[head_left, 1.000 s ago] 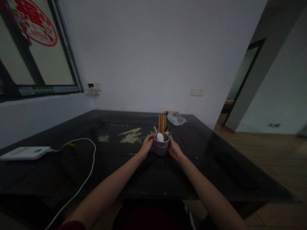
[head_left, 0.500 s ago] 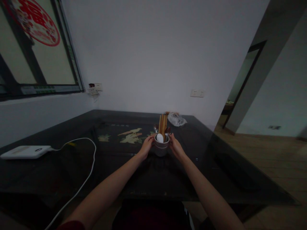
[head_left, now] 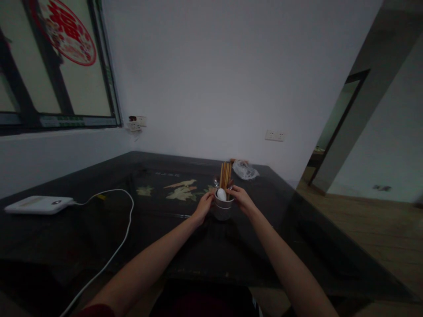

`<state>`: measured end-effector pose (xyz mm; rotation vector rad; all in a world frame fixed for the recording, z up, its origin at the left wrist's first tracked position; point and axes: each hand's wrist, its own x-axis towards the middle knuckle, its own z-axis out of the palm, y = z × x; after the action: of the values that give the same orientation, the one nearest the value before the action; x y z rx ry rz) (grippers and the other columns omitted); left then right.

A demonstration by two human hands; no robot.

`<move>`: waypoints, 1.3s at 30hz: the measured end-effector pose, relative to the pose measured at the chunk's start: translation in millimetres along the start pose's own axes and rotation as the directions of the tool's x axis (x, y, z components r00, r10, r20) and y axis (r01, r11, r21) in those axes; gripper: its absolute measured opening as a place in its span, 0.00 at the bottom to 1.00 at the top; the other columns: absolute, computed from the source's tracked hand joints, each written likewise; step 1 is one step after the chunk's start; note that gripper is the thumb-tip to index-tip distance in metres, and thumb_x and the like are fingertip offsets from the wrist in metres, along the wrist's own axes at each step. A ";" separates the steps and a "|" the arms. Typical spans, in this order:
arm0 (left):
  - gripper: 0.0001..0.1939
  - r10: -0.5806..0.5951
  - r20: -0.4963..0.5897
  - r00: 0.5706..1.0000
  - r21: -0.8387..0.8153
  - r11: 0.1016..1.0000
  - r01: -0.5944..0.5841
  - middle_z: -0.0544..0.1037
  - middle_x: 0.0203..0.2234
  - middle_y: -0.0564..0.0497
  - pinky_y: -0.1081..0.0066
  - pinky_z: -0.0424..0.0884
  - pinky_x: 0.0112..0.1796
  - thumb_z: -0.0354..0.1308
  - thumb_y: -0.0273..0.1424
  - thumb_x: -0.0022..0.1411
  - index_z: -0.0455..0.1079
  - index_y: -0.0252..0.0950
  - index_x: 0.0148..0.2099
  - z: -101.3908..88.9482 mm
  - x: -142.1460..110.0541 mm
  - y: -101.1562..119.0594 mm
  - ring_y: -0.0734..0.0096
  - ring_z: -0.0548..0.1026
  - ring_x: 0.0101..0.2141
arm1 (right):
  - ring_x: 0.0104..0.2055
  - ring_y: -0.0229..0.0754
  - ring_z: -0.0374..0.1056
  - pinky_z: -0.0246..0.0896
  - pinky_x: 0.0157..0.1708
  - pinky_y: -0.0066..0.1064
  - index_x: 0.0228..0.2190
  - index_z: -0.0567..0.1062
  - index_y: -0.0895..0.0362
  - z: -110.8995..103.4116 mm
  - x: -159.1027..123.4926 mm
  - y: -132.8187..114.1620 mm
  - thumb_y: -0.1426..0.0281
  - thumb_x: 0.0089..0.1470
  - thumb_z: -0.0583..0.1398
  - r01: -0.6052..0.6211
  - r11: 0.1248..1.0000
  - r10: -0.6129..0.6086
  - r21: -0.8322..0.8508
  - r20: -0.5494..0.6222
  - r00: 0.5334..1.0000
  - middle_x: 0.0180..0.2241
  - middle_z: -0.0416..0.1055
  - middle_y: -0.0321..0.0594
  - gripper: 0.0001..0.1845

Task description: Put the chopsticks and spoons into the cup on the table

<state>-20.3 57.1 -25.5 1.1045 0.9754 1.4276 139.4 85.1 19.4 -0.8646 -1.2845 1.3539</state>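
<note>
A grey cup with a pale line below its rim stands on the dark table in front of me. In it are several wooden chopsticks, a white spoon and metal spoons, all upright or leaning. My left hand is closed against the cup's left side, fingertips near the rim. My right hand reaches over the right of the rim, its fingertips together beside the chopsticks and a spoon. What those fingertips pinch is too small to make out.
The dark table bears a flower-and-bird inlay. A white power bank with a white cable lies at left. Behind the cup sits a crumpled clear plastic bag; a dark flat object lies at right.
My right hand has shifted from the cup's right side inward over the rim to the utensils. My left hand stays at the cup. The view has turned slightly.
</note>
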 end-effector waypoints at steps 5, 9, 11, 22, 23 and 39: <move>0.07 0.014 0.012 1.000 0.007 1.000 -0.014 0.74 0.33 0.49 0.72 0.68 0.36 0.53 0.30 0.56 0.70 0.35 0.35 -0.9 -0.2 -0.8 0.70 0.72 0.36 | 0.25 0.37 0.69 0.60 0.28 0.26 0.27 0.78 0.59 -1.1 9.3 5.0 0.73 0.30 0.68 -0.068 0.996 0.066 0.050 0.030 0.997 0.24 0.76 0.36 0.14; 0.06 0.018 0.012 1.000 -0.007 1.000 -0.017 0.75 0.34 0.48 0.71 0.68 0.36 0.53 0.30 0.56 0.70 0.34 0.36 -1.1 0.6 -2.7 0.69 0.72 0.37 | 0.23 0.38 0.69 0.61 0.27 0.27 0.25 0.77 0.60 -1.3 13.6 10.1 0.72 0.30 0.68 -0.065 0.997 0.065 0.044 0.007 0.998 0.21 0.75 0.37 0.13; 0.06 0.012 0.013 1.000 -0.019 1.000 -0.012 0.76 0.35 0.48 0.71 0.68 0.37 0.54 0.30 0.56 0.70 0.34 0.36 -1.1 1.5 -4.0 0.69 0.73 0.37 | 0.23 0.39 0.69 0.62 0.27 0.28 0.23 0.76 0.60 -1.5 15.4 11.9 0.70 0.30 0.69 -0.033 0.999 0.035 0.034 -0.039 0.999 0.21 0.75 0.38 0.12; 0.07 0.006 0.020 1.000 -0.027 1.000 -0.005 0.76 0.37 0.46 0.70 0.69 0.38 0.54 0.29 0.56 0.71 0.34 0.37 -2.4 7.1 -10.1 0.67 0.73 0.38 | 0.26 0.41 0.71 0.63 0.29 0.30 0.24 0.77 0.62 -5.5 22.4 11.6 0.65 0.27 0.71 -0.048 0.994 0.044 -0.096 -0.045 0.998 0.23 0.76 0.42 0.19; 0.07 0.006 0.021 1.000 -0.031 1.000 -0.005 0.76 0.37 0.46 0.69 0.69 0.38 0.54 0.29 0.56 0.71 0.34 0.37 -2.4 6.8 -9.8 0.67 0.73 0.38 | 0.26 0.41 0.70 0.63 0.29 0.30 0.23 0.77 0.62 -5.6 22.8 11.6 0.65 0.26 0.71 -0.048 0.993 0.044 -0.111 -0.042 0.998 0.23 0.76 0.42 0.18; 0.06 -0.006 0.033 0.999 -0.027 1.000 0.007 0.75 0.33 0.49 0.71 0.68 0.38 0.53 0.28 0.56 0.70 0.34 0.36 -1.4 4.4 -9.0 0.70 0.73 0.35 | 0.26 0.44 0.70 0.61 0.26 0.31 0.22 0.77 0.63 -5.7 17.2 9.7 0.58 0.32 0.68 0.109 0.961 -0.160 -0.253 -0.190 0.969 0.22 0.75 0.42 0.20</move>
<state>-19.7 62.7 -33.9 1.1008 0.9337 1.4094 139.3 104.1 11.5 -1.0370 -1.3335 0.9835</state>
